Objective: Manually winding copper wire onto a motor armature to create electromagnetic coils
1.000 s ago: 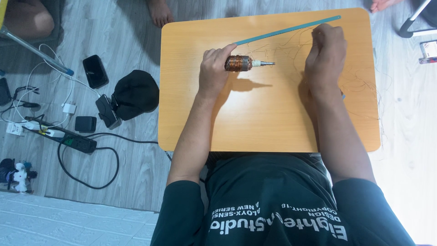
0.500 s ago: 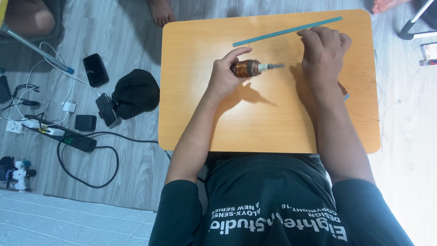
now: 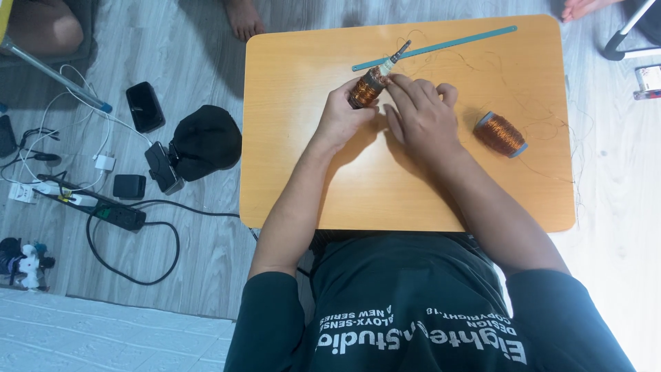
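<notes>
The left hand (image 3: 341, 117) grips a small copper-wound armature (image 3: 367, 88) above the far middle of the orange desk (image 3: 406, 200), its metal shaft pointing away toward the thin teal strip (image 3: 441, 47). The right hand (image 3: 420, 120) has no full grip; its fingertips (image 3: 399, 83) press against the winding near the shaft end. A spool of copper wire (image 3: 500, 134) lies just to the right, loose strands (very fine, hard to trace) trailing across the desk. This looks like mid-winding, seating a turn; the next move probably needs steady tension and a slight rotation of the armature.
</notes>
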